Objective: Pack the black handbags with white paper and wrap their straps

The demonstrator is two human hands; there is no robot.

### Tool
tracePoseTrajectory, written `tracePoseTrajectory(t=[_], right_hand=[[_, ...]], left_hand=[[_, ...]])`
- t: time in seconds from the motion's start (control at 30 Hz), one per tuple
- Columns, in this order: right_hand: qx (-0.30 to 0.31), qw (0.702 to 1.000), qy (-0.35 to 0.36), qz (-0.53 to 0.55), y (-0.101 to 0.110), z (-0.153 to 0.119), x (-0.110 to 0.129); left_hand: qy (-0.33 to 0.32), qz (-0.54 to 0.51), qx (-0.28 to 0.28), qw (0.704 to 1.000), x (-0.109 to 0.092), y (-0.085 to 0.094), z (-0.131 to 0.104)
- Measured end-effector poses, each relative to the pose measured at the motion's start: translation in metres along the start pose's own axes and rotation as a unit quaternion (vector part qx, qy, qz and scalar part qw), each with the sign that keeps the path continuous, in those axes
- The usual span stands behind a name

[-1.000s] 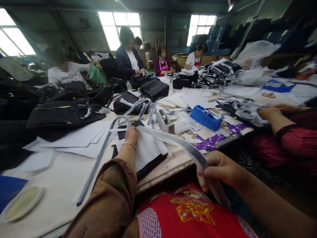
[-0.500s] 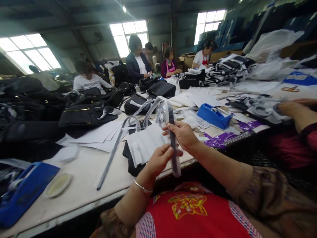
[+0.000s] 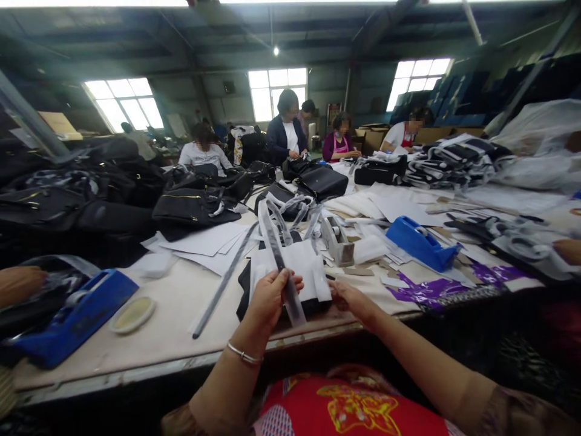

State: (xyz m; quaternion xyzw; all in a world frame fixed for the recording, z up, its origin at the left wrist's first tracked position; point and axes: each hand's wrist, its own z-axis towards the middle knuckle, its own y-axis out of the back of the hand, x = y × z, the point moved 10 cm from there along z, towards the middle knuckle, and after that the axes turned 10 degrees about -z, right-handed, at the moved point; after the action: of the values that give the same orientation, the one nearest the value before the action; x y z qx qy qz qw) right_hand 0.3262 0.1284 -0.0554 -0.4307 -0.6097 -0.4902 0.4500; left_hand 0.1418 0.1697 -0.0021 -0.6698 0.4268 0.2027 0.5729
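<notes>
My left hand (image 3: 269, 298) is closed round a dark strap (image 3: 271, 236) wrapped in clear film, whose loose end hangs below my fingers. To its right, my right hand (image 3: 356, 303) has its fingers bent together at the right edge of a black bag (image 3: 245, 290); what they pinch, if anything, is too small to make out. White foam sheet (image 3: 308, 266) covers the bag's front. Another wrapped strap (image 3: 222, 290) slants down over the table on the left of the bag.
Blue tape dispensers (image 3: 420, 242) (image 3: 82, 315) stand right and left, a grey one (image 3: 336, 241) behind the bag. A round dish (image 3: 132, 315) and white sheets (image 3: 204, 242) lie left. Black bags (image 3: 195, 209) are piled behind. Other people's hands (image 3: 20, 284) show at both sides.
My right hand has let go of the strap and moved right and down to the bag's edge. My left hand still grips the strap, now tilted left. The view has turned left.
</notes>
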Motion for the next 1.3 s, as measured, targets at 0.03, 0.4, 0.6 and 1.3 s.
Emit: tracePoseTrajectory(t=[0.03,0.4,0.6,1.3], right_hand=[[0.019,1.0,0.011,-0.017,-0.009,-0.006,0.004],[0.028,0.98,0.057,-0.186,-0.046,-0.038,0.079],[0.026,0.995,-0.01,-0.101,-0.066,-0.046,0.071],[0.006,1.0,-0.005,-0.01,-0.07,-0.039,0.059]], left_hand=[[-0.002,-0.002,-0.005,1.0,-0.004,0.002,0.002],[-0.059,-0.031,-0.006,0.998,-0.021,-0.023,-0.012],[-0.107,-0.036,-0.02,0.993,-0.017,-0.024,-0.028],[-0.051,-0.03,-0.041,0.997,0.013,-0.007,-0.037]])
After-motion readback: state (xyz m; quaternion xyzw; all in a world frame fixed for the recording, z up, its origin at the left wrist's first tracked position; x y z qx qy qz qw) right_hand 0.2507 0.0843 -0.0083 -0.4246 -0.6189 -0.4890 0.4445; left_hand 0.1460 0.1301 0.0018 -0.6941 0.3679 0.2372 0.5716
